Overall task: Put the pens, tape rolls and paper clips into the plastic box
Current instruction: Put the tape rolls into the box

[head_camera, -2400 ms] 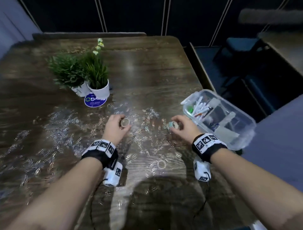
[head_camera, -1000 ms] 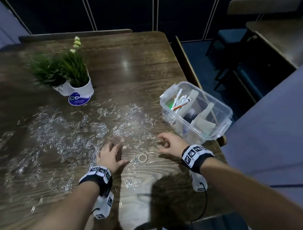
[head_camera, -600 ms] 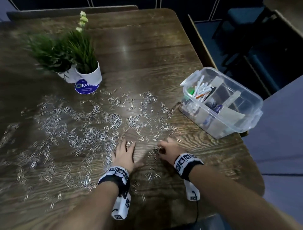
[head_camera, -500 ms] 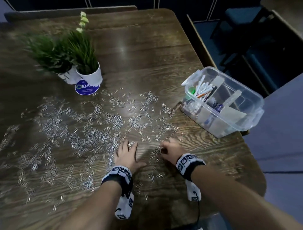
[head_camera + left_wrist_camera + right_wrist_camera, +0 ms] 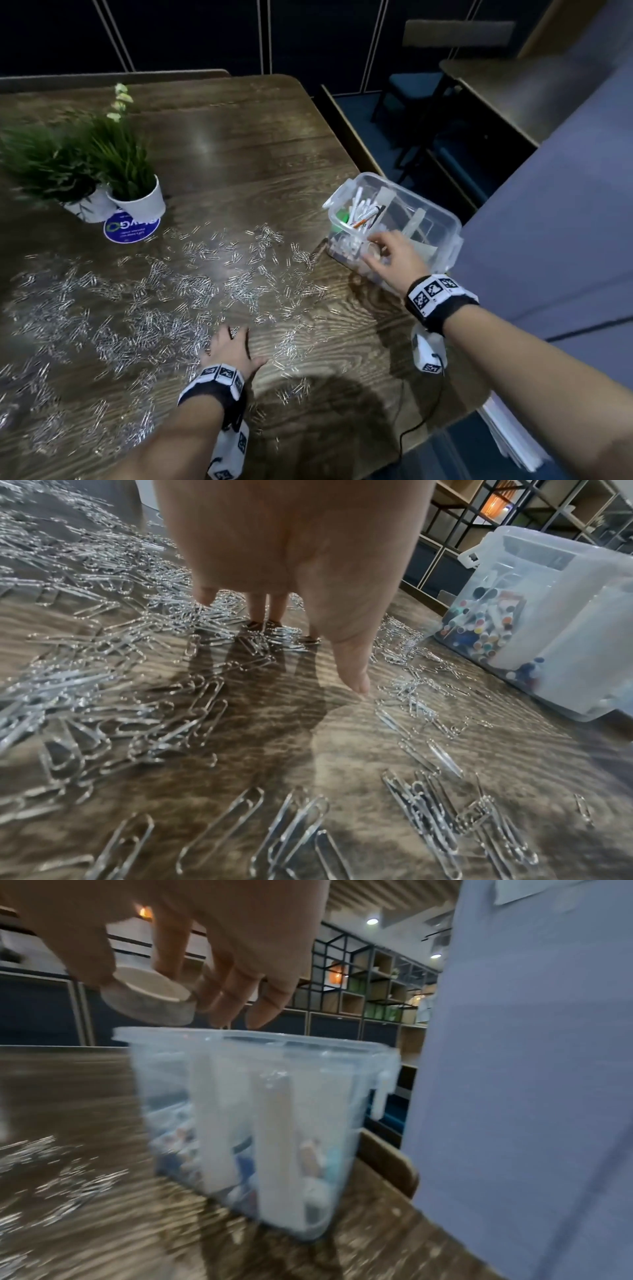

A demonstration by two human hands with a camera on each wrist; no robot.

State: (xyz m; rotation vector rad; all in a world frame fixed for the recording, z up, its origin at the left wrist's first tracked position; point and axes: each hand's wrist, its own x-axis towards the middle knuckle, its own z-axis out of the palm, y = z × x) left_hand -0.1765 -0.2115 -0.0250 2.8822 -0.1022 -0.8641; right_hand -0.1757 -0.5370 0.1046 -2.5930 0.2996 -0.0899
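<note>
The clear plastic box [image 5: 444, 219] stands at the table's right edge with pens [image 5: 360, 208] upright in its left compartment. My right hand [image 5: 383, 251] hovers over the box's near rim and pinches a pale tape roll [image 5: 147, 999] between thumb and fingers, just above the rim [image 5: 260, 1041]. Silver paper clips [image 5: 164, 308] lie scattered across the table. My left hand [image 5: 228, 349] rests flat among them, fingers spread, holding nothing; in the left wrist view its fingertips [image 5: 356, 683] touch the wood beside clips [image 5: 137, 669], with the box [image 5: 582, 615] to the right.
Two potted plants [image 5: 137, 192] [image 5: 85, 202] and a round blue sticker [image 5: 132, 228] sit at the back left. A grey-blue panel [image 5: 565, 222] rises right of the box. A black cable [image 5: 411, 428] hangs off the near table edge. A chair [image 5: 445, 85] stands beyond.
My right hand has lifted the tape roll from the table's near side and carried it right, up over the box. The left hand stays flat on the clips.
</note>
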